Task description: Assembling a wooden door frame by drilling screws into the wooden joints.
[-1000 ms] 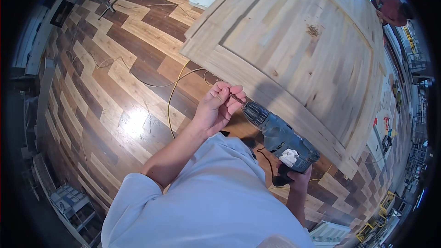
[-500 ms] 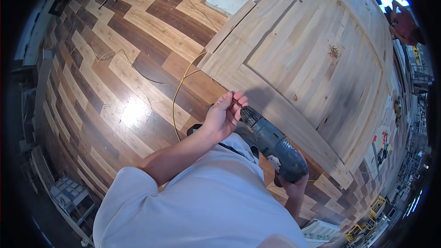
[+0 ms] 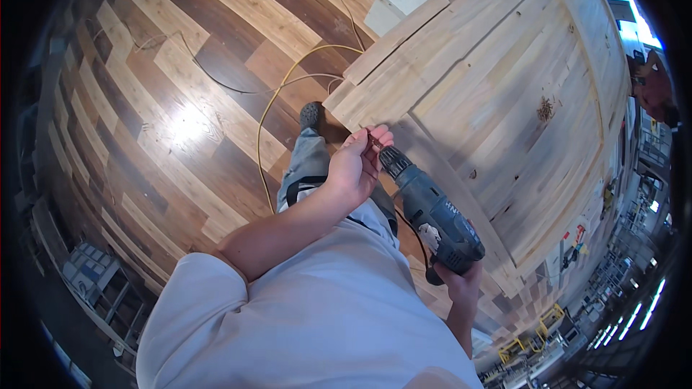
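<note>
Over the last second my left hand [image 3: 355, 166] has stayed pinched at the chuck of the drill [image 3: 431, 215], fingers clenched on a small bit or screw at its tip; my view has swung so the worktop's near corner now sits at twelve o'clock. My right hand [image 3: 461, 284] keeps its grip closed around the drill's handle at four o'clock. I judge the bit is still being seated. The pale plank worktop [image 3: 504, 79] spreads toward two o'clock; a yellow cable [image 3: 268, 112] loops over the herringbone floor [image 3: 144, 101] at ten.

One drill [image 3: 431, 210] (two hands [image 3: 355, 167])
</note>
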### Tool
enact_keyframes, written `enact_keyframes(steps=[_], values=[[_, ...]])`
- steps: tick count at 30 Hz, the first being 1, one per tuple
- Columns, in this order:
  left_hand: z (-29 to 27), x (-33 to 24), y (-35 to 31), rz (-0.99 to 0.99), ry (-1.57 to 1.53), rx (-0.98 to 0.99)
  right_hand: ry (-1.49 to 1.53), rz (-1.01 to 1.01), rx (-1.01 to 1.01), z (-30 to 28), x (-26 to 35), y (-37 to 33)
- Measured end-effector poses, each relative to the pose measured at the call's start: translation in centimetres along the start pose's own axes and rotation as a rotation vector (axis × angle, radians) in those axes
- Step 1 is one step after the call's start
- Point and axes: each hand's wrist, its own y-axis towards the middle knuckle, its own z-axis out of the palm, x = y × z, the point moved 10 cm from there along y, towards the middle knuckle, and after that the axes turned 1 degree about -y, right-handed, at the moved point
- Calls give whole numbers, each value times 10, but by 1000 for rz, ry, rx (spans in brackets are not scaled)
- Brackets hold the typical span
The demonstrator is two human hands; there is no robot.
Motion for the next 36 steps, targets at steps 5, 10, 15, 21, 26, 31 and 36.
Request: enact_keyframes(steps=[5, 10, 15, 21, 26, 31, 36], values=[[16, -8, 8, -148, -50, 74, -227, -88, -91, 39, 48, 2], [19, -10, 10, -272, -162, 128, -492, -171, -134, 70, 95, 0], [21, -13, 11, -310, -199, 123, -537, -157, -138, 92, 117, -1], [20, -14, 13, -360, -276, 110, -752, -166, -134, 124, 148, 3], [21, -15, 12, -399, -301, 117, -811, -83, -135, 145, 169, 7], [19, -15, 14, -437, -337, 137, -1009, -61, -42, 170, 185, 13], [13, -21, 16, -433, -273, 105, -1059, -20, -21, 182, 193, 17]])
